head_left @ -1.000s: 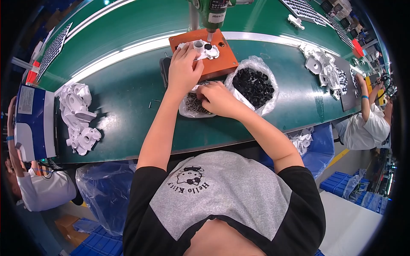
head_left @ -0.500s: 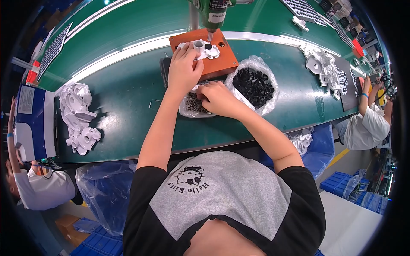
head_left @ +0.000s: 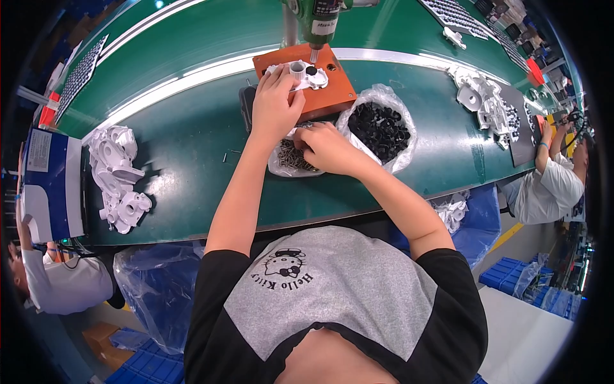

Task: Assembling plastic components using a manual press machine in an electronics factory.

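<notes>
My left hand (head_left: pixel 277 102) rests over the left part of a white plastic housing (head_left: pixel 313 80), fingers curled on it and thumb toward the right. The housing, with a round upright collar and a black round piece on it, lies on an orange block (head_left: pixel 336 93). Above that hangs the tip of a green powered tool (head_left: pixel 316 48). My right hand (head_left: pixel 327 148) dips into a clear bag of small metal screws (head_left: pixel 291 157), its fingers bent together. Whatever is between those fingertips is hidden.
Beside my right hand sits a clear bag of black plastic pieces (head_left: pixel 378 131). White housings (head_left: pixel 115 166) are piled at left, more white parts (head_left: pixel 483 105) at right. A green conveyor (head_left: pixel 396 32) runs behind. Co-workers (head_left: pixel 551 185) sit at both sides.
Both my hands stay almost where they were, the left on the housing and the right in the screw bag. A white part on the conveyor has shifted slightly right. The right co-worker's arms have moved.
</notes>
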`<action>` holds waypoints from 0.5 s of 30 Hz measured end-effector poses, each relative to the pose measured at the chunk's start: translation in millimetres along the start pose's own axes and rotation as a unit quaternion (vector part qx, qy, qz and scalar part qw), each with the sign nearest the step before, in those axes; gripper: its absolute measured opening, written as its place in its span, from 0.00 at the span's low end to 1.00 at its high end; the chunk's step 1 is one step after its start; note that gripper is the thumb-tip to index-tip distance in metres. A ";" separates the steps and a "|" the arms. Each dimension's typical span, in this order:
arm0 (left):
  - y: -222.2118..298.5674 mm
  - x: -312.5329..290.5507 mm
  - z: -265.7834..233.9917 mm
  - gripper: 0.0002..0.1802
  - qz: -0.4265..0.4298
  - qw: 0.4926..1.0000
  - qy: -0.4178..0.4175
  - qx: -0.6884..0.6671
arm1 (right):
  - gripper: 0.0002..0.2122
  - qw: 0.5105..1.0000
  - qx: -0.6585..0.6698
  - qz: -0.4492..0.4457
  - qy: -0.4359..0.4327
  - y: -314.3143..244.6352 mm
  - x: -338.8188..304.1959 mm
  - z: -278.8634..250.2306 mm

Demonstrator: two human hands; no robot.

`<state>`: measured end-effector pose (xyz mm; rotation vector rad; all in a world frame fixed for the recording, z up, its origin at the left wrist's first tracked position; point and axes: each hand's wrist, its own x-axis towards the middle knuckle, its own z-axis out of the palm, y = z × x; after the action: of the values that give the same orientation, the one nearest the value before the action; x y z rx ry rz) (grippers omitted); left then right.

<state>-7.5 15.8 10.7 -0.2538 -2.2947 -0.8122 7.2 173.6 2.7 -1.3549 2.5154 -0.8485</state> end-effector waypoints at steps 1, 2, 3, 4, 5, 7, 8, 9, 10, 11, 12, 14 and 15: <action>0.3 0.2 0.0 0.09 0.002 1.000 0.000 0.003 | 0.06 1.000 0.011 0.003 -0.001 0.9 -0.1 -0.2; 0.0 0.2 0.7 0.09 0.003 1.000 0.000 0.002 | 0.06 1.000 0.010 0.004 0.000 1.4 -0.2 -3.1; -1.0 -0.2 0.8 0.09 0.002 1.000 0.001 0.003 | 0.07 0.998 0.068 0.002 -0.004 1.0 -0.2 -8.3; -1.5 -0.2 0.6 0.09 0.001 1.000 0.003 0.005 | 0.08 0.992 0.125 -0.001 -0.009 0.3 -1.0 -14.0; -1.2 0.1 0.7 0.09 0.000 1.000 0.003 0.005 | 0.08 0.992 0.124 -0.001 -0.009 -0.4 -3.1 -19.6; -0.5 0.0 0.3 0.09 -0.004 1.000 -0.005 -0.004 | 0.10 0.956 0.277 0.086 -0.049 -2.0 -8.8 -32.9; -0.8 -0.4 -0.5 0.09 -0.006 1.000 -0.004 -0.003 | 0.12 0.952 0.283 0.098 -0.059 -4.5 -11.9 -44.0; -0.1 0.2 -1.1 0.09 -0.004 1.000 -0.005 -0.005 | 0.12 0.953 0.286 0.097 -0.033 -3.8 -15.3 -52.3; 0.0 0.4 -1.6 0.09 -0.002 1.000 -0.005 -0.007 | 0.12 0.953 0.288 0.096 -0.007 -0.7 -17.9 -58.3; -1.0 -0.3 -2.0 0.09 -0.003 1.000 -0.004 -0.006 | 0.11 0.956 0.276 0.096 0.031 5.6 -18.8 -62.4; -2.4 -0.7 -1.0 0.09 -0.004 1.000 -0.003 -0.003 | 0.10 0.937 0.318 0.138 0.052 10.8 -19.7 -67.8; -2.9 -1.3 -0.6 0.09 -0.007 1.000 -0.002 0.000 | 0.11 0.927 0.313 0.146 0.145 22.5 -18.0 -76.9; -1.6 -0.6 -0.3 0.09 -0.006 1.000 -0.004 0.001 | 0.11 0.924 0.301 0.146 0.187 31.0 -16.8 -80.4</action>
<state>-7.5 14.4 9.8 -0.2425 -2.3061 -0.8168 -36.9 233.0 50.1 -0.6488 2.2916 -1.7442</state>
